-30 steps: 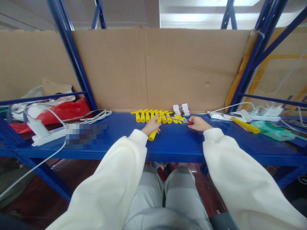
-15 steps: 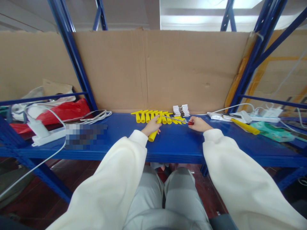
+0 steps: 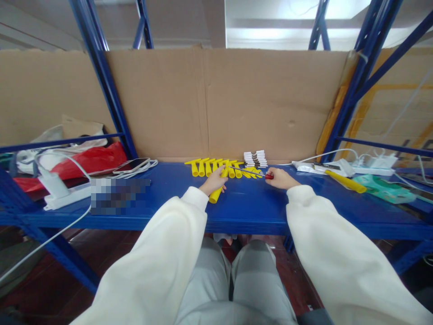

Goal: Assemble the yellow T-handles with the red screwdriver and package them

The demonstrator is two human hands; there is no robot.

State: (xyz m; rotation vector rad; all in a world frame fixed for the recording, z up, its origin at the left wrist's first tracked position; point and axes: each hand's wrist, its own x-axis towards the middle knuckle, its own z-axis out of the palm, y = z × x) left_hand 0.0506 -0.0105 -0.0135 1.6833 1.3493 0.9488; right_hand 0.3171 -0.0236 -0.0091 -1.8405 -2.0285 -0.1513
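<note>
My left hand [image 3: 211, 182] is wrapped round a yellow plastic handle [image 3: 214, 197], a tapered tube whose wide end tilts down toward me. In my right hand [image 3: 281, 179] is a screwdriver [image 3: 269, 176] with a red grip. Its thin metal shaft points left, and the tip reaches the top of the yellow handle; whether it sits in a screw is too small to tell. Just behind lies a row of several similar yellow handles [image 3: 202, 169]. Small yellow pieces [image 3: 250, 172] lie under the shaft, and white strips with dark ends [image 3: 255, 159] are stacked behind them.
A cardboard panel [image 3: 243, 99] closes off the back of the blue shelf [image 3: 250, 203]. Left are a white power strip [image 3: 67, 195], cables, a phone [image 3: 133, 164] and a red bag [image 3: 91, 160]. Right lie a yellow piece [image 3: 345, 181], a green packet [image 3: 384, 187] and another power strip [image 3: 374, 169].
The view has tipped up slightly. Both hands keep their holds, with the screwdriver still against the yellow handle; my right fingers have shifted slightly on the red grip.
</note>
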